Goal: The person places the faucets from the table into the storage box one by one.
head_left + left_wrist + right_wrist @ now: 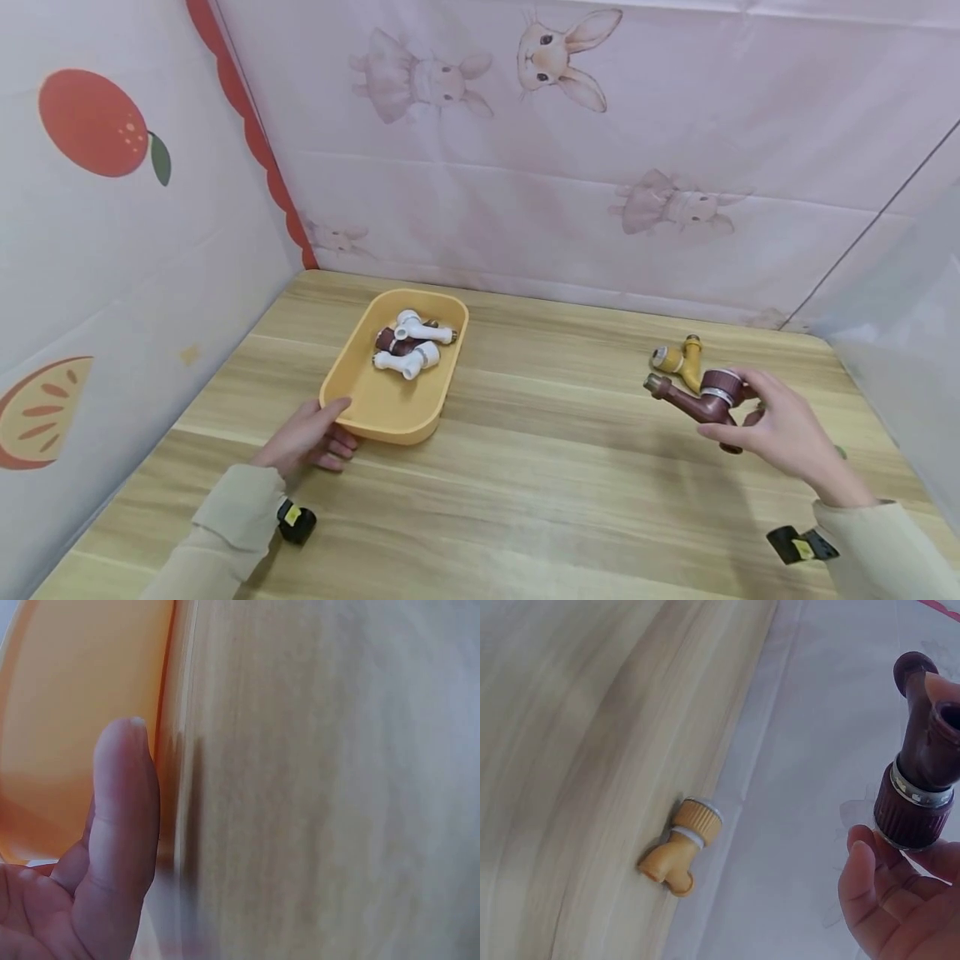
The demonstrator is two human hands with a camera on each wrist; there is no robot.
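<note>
My right hand (787, 429) holds a dark red tap (705, 407) above the table, thumb at its lower body and fingers at its ribbed knob. In the right wrist view the tap's ribbed knob (911, 812) and silver ring show clearly. Just beyond it lies a yellow tap (691, 367) on the wood. My left hand (303, 437) grips the near-left corner of a yellow tray (378, 408), thumb over the rim and fingers below. Inside the tray, a white tap (431, 333) and another white tap (405, 364) lie against a dark red tap (387, 342).
The wooden table (525, 483) meets a pink rabbit-print sheet (487, 208) at the back. A fruit-print sheet (135, 275) stands at the left, a pale sheet (900, 333) at the right. A small green thing (841, 452) shows behind the right wrist, mostly hidden.
</note>
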